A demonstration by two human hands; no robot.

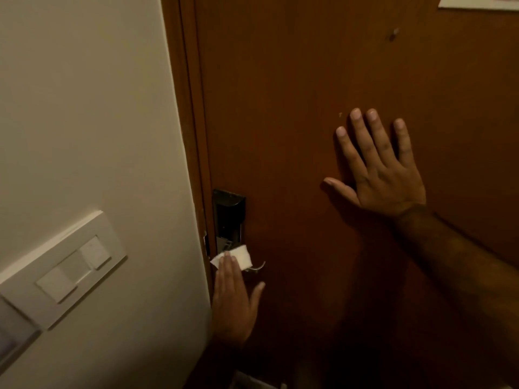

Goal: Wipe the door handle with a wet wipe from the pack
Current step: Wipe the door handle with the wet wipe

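Observation:
A brown wooden door (323, 80) fills the right of the view. A dark metal lock plate (229, 214) sits near its left edge. The lever handle (257, 267) juts right below the plate, only its tip showing. My left hand (233, 301) reaches up from below and presses a small folded white wet wipe (238, 256) onto the handle with its fingertips, thumb spread to the right. My right hand (379, 169) lies flat on the door, fingers spread, above and right of the lock. The wipe pack is not in view.
A cream wall (84, 108) stands to the left of the door frame (193, 164). A white switch panel (67, 265) is mounted on it at lower left. A pale sheet (477, 1) hangs at the door's top right corner.

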